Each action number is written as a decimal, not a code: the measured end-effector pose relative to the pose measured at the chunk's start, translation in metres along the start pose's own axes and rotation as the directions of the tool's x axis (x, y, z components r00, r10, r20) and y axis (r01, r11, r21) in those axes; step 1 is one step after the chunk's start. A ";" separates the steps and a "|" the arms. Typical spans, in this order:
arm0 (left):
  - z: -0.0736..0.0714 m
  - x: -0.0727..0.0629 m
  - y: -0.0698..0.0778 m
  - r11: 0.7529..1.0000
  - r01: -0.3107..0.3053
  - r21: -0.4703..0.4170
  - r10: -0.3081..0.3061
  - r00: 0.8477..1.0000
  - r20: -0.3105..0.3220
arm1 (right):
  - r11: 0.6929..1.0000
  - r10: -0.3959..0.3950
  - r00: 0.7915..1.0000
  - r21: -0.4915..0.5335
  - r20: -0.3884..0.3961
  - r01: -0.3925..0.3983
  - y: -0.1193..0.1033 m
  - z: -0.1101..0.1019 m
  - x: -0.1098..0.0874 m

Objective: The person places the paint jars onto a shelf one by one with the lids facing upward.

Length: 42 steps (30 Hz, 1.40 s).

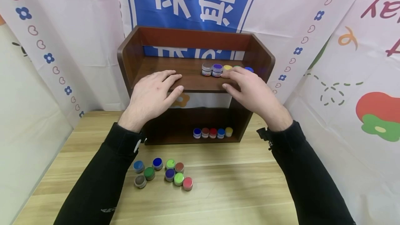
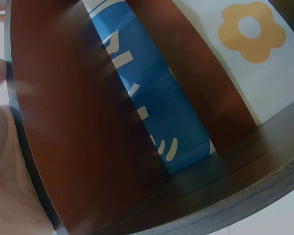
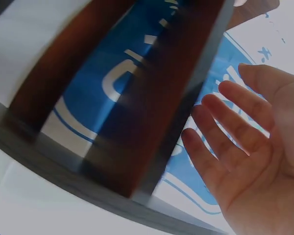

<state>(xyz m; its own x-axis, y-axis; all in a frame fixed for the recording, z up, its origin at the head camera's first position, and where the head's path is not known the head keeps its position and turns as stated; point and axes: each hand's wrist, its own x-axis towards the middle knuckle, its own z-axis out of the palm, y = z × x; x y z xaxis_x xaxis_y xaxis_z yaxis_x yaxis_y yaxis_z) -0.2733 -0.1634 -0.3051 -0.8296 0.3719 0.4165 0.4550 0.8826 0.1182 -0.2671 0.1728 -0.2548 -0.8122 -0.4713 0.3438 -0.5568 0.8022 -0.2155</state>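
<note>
As the right hand [image 1: 251,89], fingers loosely spread, hangs by the jars [image 1: 217,70] on the upper shelf [image 1: 192,83], left hand [image 1: 153,92] relaxed, both empty, arranging seems in hand, next probably calling for a loose jar [image 1: 187,184] off the table [image 1: 231,180].

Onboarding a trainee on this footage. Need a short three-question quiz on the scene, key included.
1. How many jars show on the lower shelf?
2. True or false: the right hand is nearer the upper jars than the left hand is.
3. On the table, the rightmost jar is capped in: A yellow; B red; C blue.

Key: 1. Five. 2. True. 3. B.
</note>
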 end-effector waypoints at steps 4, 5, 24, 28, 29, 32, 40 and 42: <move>0.000 0.000 0.000 1.000 0.003 -0.001 -0.003 1.000 0.001 | 0.999 0.040 0.999 0.007 0.014 -0.041 0.004 0.012 -0.002; 0.001 0.000 0.000 1.000 0.003 -0.002 -0.003 1.000 0.002 | 0.999 0.052 0.999 0.008 0.013 -0.052 0.005 0.014 -0.003; -0.010 0.001 0.000 1.000 -0.006 0.008 0.005 0.990 0.138 | 0.990 0.144 0.989 -0.002 -0.032 -0.144 0.003 0.029 -0.001; -0.017 0.001 0.002 1.000 -0.002 0.009 0.000 0.987 0.163 | 0.990 0.144 0.989 0.005 -0.032 -0.144 0.002 0.028 -0.001; -0.019 0.001 0.002 1.000 0.000 0.012 -0.002 0.986 0.167 | 0.990 0.144 0.989 0.005 -0.030 -0.144 0.002 0.028 -0.001; -0.025 -0.001 0.005 1.000 0.003 0.025 -0.007 0.985 0.171 | 0.989 0.146 0.989 0.006 -0.026 -0.146 0.001 0.028 -0.001; -0.043 -0.017 0.014 0.999 -0.041 0.001 0.040 0.988 0.149 | 0.989 0.150 0.988 0.003 -0.026 -0.150 0.000 0.028 -0.002; -0.049 -0.023 0.017 0.999 -0.052 -0.009 0.053 0.988 0.148 | 0.989 0.149 0.989 0.001 -0.023 -0.149 0.000 0.028 -0.002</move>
<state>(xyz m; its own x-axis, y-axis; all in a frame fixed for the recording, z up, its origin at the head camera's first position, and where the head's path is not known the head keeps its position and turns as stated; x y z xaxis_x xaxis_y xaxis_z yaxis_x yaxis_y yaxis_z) -0.2308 -0.1711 -0.2684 -0.8432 0.4566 0.2839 0.5005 0.8594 0.1043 -0.2706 0.1636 -0.2809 -0.8820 -0.3380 0.3285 -0.4295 0.8633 -0.2650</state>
